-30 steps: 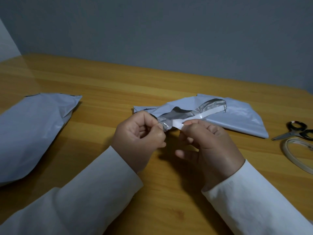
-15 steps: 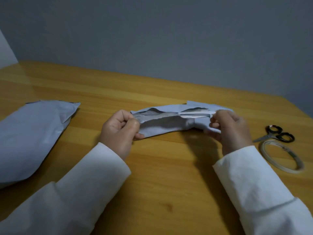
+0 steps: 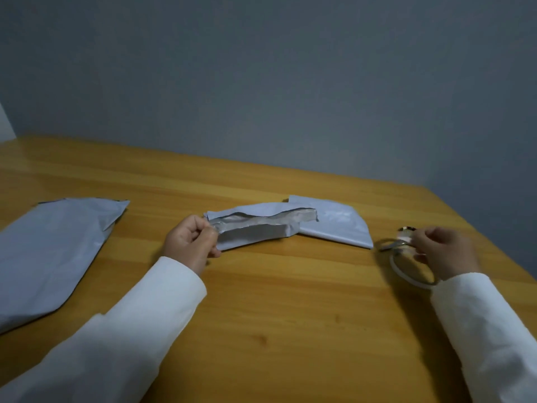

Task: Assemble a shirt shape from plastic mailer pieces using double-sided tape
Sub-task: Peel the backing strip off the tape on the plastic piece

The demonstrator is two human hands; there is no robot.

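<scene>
Right hand (image 3: 441,251) now at scissors (image 3: 398,242)

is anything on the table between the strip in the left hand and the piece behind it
Nothing visible. The strip in the left hand already overlaps the piece; scissors and tape lie off right.

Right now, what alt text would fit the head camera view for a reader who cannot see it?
A person in white sleeves sits at a wooden table; the left hand pinches one end of a crumpled grey mailer strip, while the right hand grips scissors above a tape roll. A folded mailer piece lies behind the strip, and a large grey mailer bag lies far left.
</scene>
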